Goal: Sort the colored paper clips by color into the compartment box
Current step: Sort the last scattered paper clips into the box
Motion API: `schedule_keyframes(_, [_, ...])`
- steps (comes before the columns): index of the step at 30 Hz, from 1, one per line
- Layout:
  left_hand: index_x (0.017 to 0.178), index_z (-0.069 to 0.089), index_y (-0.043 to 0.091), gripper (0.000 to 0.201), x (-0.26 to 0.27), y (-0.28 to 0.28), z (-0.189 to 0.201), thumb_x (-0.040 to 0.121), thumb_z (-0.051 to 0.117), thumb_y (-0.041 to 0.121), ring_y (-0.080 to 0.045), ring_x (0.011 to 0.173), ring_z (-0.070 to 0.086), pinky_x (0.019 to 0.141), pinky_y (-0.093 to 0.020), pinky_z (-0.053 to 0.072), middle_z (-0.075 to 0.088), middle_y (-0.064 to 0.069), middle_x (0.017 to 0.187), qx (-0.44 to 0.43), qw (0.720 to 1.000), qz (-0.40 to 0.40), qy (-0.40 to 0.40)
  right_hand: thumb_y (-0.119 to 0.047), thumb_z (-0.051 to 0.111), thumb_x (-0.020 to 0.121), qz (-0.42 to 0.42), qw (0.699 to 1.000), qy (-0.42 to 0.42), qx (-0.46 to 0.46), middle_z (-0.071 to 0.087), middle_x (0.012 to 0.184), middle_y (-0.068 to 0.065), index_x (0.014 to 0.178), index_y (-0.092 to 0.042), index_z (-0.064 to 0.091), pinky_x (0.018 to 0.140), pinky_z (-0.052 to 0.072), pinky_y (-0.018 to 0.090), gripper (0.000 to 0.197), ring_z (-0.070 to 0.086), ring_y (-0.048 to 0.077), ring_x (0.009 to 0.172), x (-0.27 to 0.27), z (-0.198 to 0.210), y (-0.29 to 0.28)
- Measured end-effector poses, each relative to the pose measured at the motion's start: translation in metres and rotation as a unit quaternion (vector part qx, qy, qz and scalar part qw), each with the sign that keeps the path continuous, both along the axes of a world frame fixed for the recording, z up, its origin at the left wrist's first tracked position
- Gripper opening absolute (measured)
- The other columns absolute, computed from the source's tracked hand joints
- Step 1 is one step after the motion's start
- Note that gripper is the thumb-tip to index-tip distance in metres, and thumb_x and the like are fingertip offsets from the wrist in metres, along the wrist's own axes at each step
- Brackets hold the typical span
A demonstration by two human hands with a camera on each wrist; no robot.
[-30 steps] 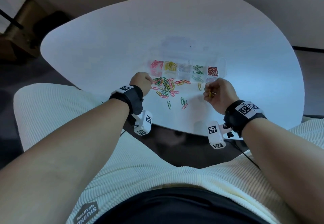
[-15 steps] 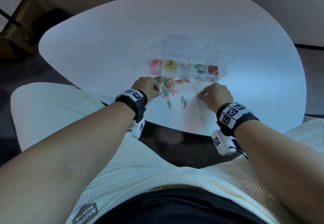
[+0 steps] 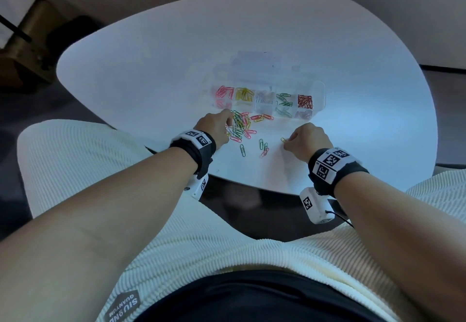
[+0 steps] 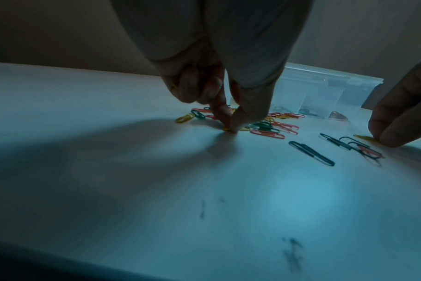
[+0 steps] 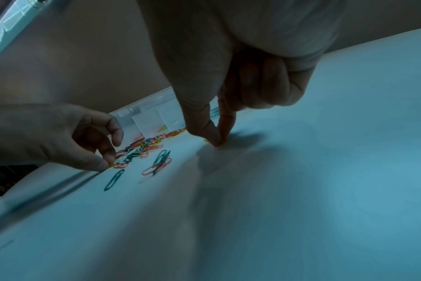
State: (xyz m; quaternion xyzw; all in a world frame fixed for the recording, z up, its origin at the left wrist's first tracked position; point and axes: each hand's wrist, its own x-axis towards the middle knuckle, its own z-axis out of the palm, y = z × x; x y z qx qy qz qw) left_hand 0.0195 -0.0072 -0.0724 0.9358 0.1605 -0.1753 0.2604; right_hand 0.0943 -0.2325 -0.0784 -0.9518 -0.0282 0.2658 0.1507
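Note:
A clear compartment box (image 3: pixel 319 90) lies on the white table (image 3: pixel 151 69), with pink, yellow, pale, green and red clips in separate cells. In front of it is a mixed pile of paper clips (image 3: pixel 243 125). My left hand (image 4: pixel 231 129) is at the pile's left edge, thumb and forefinger pinching a yellow clip (image 4: pixel 226 129) against the table. My right hand (image 5: pixel 218 142) is right of the pile, its thumb and forefinger pinching a lone yellow clip (image 3: pixel 284 140) on the tabletop. In the left wrist view, this clip (image 4: pixel 363 137) sticks out from under the right fingers (image 4: pixel 392 138).
A few loose green and pink clips (image 3: pixel 263 146) and a single green clip (image 3: pixel 242 150) lie between my hands near the table's front edge. The box's open lid (image 3: pixel 252 62) lies behind it. A dark wooden piece of furniture (image 3: pixel 27 44) stands at far left.
My right hand dropped from a raised fist down to the table and closed its fingertips on the lone yellow clip. My left hand shifted slightly toward the near left side of the pile.

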Motion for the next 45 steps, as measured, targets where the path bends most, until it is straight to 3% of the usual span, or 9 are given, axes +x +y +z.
schedule_keyframes(18, [0.1, 0.039, 0.018, 0.036, -0.003, -0.001, -0.002, 0.078, 0.067, 0.014, -0.029, 0.074, 0.056, 0.061, -0.033, 0.043, 0.057, -0.005, 0.083, 0.001, 0.999, 0.032, 0.042, -0.028, 0.067, 0.078, 0.022, 0.999, 0.026, 0.0, 0.065, 0.078, 0.007, 0.08, -0.009, 0.065, 0.058, 0.044, 0.025, 0.02, 0.063, 0.026, 0.07, -0.008, 0.0, -0.002])
schedule_keyframes(24, [0.086, 0.061, 0.008, 0.015, 0.009, 0.003, 0.023, 0.087, 0.047, 0.012, -0.026, 0.067, 0.052, 0.063, -0.028, 0.044, 0.058, -0.005, 0.076, -0.016, 0.99, 0.134, -0.04, -0.016, 0.05, 0.087, -0.1, 0.958, 0.084, 0.256, 0.044, 0.059, 0.0, 0.068, -0.012, 0.051, 0.048, 0.027, 0.023, 0.02, 0.037, 0.017, 0.051, -0.009, 0.007, 0.002])
schedule_keyframes(26, [0.067, 0.061, 0.001, 0.024, 0.019, 0.005, 0.034, 0.085, 0.045, 0.0, -0.021, 0.057, 0.05, 0.056, -0.025, 0.044, 0.057, -0.005, 0.065, -0.114, 0.968, 0.217, -0.055, -0.011, 0.04, 0.085, -0.226, 0.862, 0.179, 0.417, 0.027, 0.053, -0.003, 0.061, -0.021, 0.031, 0.044, 0.015, 0.021, 0.028, 0.016, 0.015, 0.048, -0.006, 0.014, 0.005])
schedule_keyframes(28, [0.05, 0.043, 0.008, 0.035, 0.024, 0.002, 0.05, 0.078, 0.034, -0.01, -0.012, 0.038, 0.033, 0.038, -0.02, 0.031, 0.043, 0.002, 0.044, -0.306, 0.891, 0.327, -0.081, -0.014, 0.035, 0.084, -0.289, 0.766, 0.257, 0.514, 0.019, 0.053, -0.005, 0.062, -0.024, 0.023, 0.043, 0.009, 0.02, 0.027, 0.011, 0.014, 0.047, -0.002, 0.022, 0.007])
schedule_keyframes(30, [0.046, 0.031, 0.012, 0.026, 0.021, -0.001, 0.064, 0.063, 0.024, -0.008, -0.012, 0.038, 0.018, 0.041, -0.017, 0.017, 0.028, 0.001, 0.041, -0.455, 0.794, 0.39, -0.099, -0.018, 0.036, 0.083, -0.308, 0.701, 0.306, 0.566, 0.016, 0.054, -0.005, 0.062, -0.024, 0.024, 0.043, 0.009, 0.021, 0.025, 0.011, 0.012, 0.045, 0.001, 0.03, 0.009])
schedule_keyframes(33, [0.045, 0.027, 0.015, 0.013, 0.017, -0.005, 0.076, 0.051, 0.027, 0.004, -0.014, 0.045, 0.019, 0.047, -0.02, 0.016, 0.025, -0.002, 0.049, -0.579, 0.705, 0.396, -0.108, -0.023, 0.043, 0.075, -0.314, 0.636, 0.335, 0.62, 0.011, 0.056, -0.004, 0.061, -0.023, 0.024, 0.043, 0.009, 0.021, 0.024, 0.006, 0.014, 0.049, 0.002, 0.04, 0.011])
schedule_keyframes(36, [0.047, 0.026, 0.015, 0.01, 0.018, -0.004, 0.078, 0.05, 0.028, 0.007, -0.016, 0.05, 0.021, 0.049, -0.022, 0.017, 0.026, -0.004, 0.055, -0.624, 0.661, 0.404, -0.103, -0.022, 0.043, 0.073, -0.296, 0.635, 0.347, 0.624, 0.008, 0.059, -0.004, 0.056, -0.022, 0.022, 0.044, 0.007, 0.022, 0.027, 0.004, 0.014, 0.051, -0.001, 0.052, 0.016])
schedule_keyframes(39, [0.05, 0.027, 0.014, 0.007, 0.02, -0.002, 0.08, 0.053, 0.03, 0.008, -0.017, 0.05, 0.027, 0.049, -0.022, 0.02, 0.031, -0.005, 0.058, -0.646, 0.631, 0.421, -0.085, -0.02, 0.035, 0.082, -0.288, 0.677, 0.329, 0.592, 0.029, 0.054, -0.002, 0.051, -0.022, 0.025, 0.043, 0.009, 0.023, 0.032, 0.008, 0.015, 0.053, -0.006, 0.061, 0.021])
schedule_keyframes(45, [0.057, 0.033, 0.015, 0.01, 0.033, -0.001, 0.072, 0.064, 0.035, 0.008, -0.016, 0.046, 0.028, 0.043, -0.02, 0.025, 0.031, -0.003, 0.059, -0.613, 0.656, 0.439, 0.003, 0.0, 0.027, 0.079, -0.297, 0.737, 0.292, 0.533, 0.055, 0.061, 0.004, 0.053, -0.022, 0.025, 0.033, 0.014, 0.017, 0.034, 0.018, 0.009, 0.037, -0.013, 0.061, 0.032])
